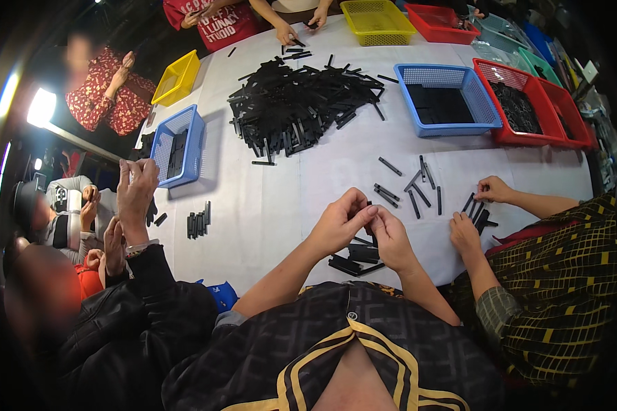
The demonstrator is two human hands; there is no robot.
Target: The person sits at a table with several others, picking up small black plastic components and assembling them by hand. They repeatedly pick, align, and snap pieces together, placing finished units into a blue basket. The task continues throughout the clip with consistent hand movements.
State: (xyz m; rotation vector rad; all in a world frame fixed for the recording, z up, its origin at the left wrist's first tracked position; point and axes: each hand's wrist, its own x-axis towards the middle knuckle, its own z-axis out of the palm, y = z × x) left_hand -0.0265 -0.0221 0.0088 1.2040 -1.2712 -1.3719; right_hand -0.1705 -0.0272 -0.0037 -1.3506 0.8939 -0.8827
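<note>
White cloth covers the long table (267,205), with a big heap of black strips (298,103) at upper centre, blue, yellow and red baskets (one blue basket (445,103) holds black pieces) ringing it, and other people seated along both sides. At lower centre the person's left hand (339,222) and right hand (393,240) meet fingertip to fingertip, pinched together on a small black strip (370,218) that is mostly hidden. A short stack of black pieces (356,259) lies on the cloth just below the hands, and loose strips (411,188) lie scattered to their upper right.
</note>
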